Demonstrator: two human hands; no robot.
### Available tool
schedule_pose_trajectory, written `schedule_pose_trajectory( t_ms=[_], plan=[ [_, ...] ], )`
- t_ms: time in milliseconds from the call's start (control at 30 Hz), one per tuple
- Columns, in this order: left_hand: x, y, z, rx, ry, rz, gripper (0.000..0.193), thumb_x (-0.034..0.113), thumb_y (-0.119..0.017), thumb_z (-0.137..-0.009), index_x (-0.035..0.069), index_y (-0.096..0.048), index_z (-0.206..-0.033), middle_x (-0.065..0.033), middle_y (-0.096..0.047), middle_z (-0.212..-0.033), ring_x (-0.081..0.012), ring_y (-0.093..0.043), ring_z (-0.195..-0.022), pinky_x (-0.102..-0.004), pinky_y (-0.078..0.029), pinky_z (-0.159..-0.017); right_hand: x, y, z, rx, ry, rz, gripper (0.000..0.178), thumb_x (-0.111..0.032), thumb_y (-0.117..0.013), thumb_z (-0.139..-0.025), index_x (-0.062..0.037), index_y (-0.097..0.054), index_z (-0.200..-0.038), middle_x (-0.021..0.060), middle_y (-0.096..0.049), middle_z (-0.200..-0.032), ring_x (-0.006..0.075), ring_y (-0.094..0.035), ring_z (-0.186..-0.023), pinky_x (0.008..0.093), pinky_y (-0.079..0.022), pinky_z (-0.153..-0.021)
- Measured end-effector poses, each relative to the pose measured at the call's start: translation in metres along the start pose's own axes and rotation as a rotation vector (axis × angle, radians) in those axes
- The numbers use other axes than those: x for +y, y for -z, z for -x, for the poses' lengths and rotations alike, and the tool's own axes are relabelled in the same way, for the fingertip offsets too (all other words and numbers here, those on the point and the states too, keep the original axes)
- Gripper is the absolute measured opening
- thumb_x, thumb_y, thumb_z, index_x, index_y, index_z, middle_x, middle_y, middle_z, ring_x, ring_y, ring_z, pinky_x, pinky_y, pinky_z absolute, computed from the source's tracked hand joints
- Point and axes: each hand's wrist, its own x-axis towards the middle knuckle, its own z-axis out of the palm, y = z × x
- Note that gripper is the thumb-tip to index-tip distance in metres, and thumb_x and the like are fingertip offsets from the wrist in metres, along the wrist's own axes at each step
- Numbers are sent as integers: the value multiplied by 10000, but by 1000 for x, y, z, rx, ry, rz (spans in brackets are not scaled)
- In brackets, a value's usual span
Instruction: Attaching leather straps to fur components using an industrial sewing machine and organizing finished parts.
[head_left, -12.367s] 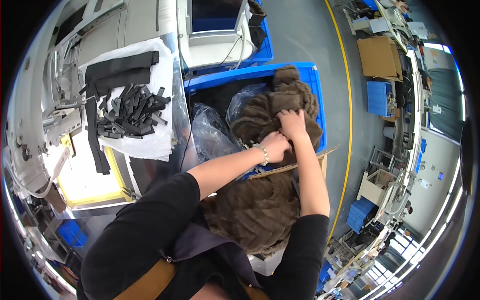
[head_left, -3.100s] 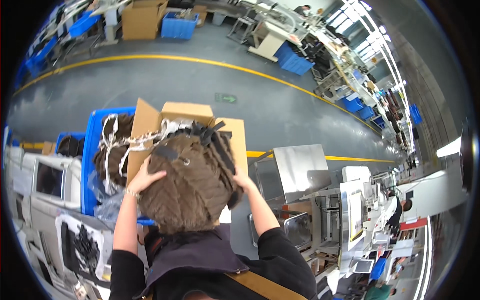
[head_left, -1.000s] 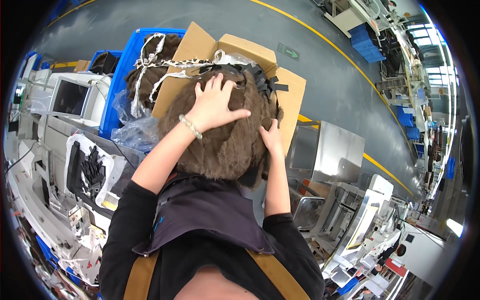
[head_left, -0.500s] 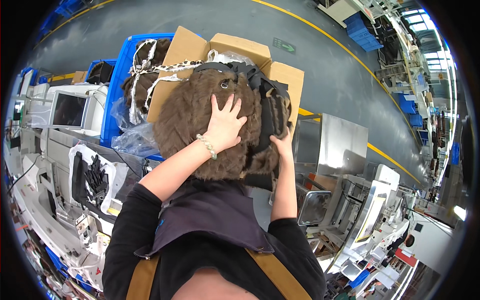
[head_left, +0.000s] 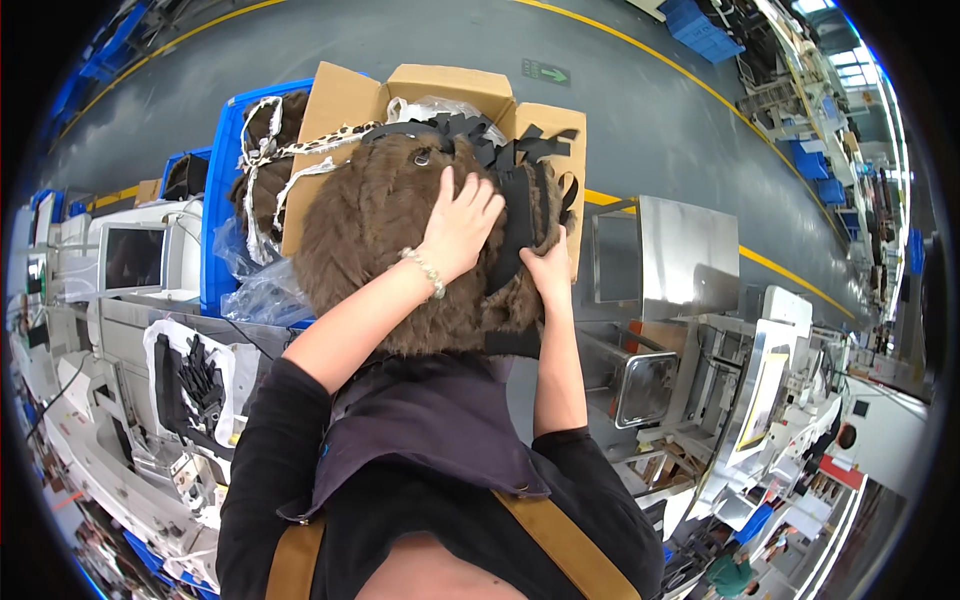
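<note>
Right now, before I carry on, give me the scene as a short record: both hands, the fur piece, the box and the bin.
left hand: laid on top of the brown fur piece, fingers extended
right hand: touching the fur piece's right edge; grip partly hidden
fur piece detail: small metal ring near its far edge
cardboard box: flaps open, behind the fur piece; black straps at its right
blue bin: left of the box

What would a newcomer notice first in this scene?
Probably the brown furry bundle in the middle, with the left hand on it and the right hand at its right side. Then the open cardboard box beyond it, and the blue crate left of the box.
</note>
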Motion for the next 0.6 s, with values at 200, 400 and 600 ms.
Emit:
schedule_pose_trajectory(
  t_ms=[200, 400, 600],
  plan=[
    [4, -41, -30, 6, -412, 90, 104, 145, -576, -743, 121, -655, -805, -47, -613, -956, -195, -537, -1022, -425, -352, -1001, 37, -8, -5, -150, -74, -484, 905, -152, -735, -682, 46, -198, -1384, 178, -554, -1181, 237, -588, -985, 321, -462, -869],
    [2, -17, 0, 128, -603, 34, 77, 144, -566, -725, 124, -633, -692, -14, -586, -640, -186, -598, -770, -393, -379, -986, 51, -3, -4, -211, 40, -427, 815, -79, -696, -660, 29, -275, -1350, 160, -540, -1215, 243, -555, -1052, 328, -434, -927],
    [4, 27, 55, 184, -724, 38, 69, 139, -573, -664, 76, -582, -641, -43, -556, -624, -206, -587, -743, -429, -397, -981, 20, 0, -8, -175, 31, -63, 722, -135, -669, -663, 10, -346, -1291, 262, -529, -1198, 398, -548, -1074, 423, -456, -902]
  ],
)
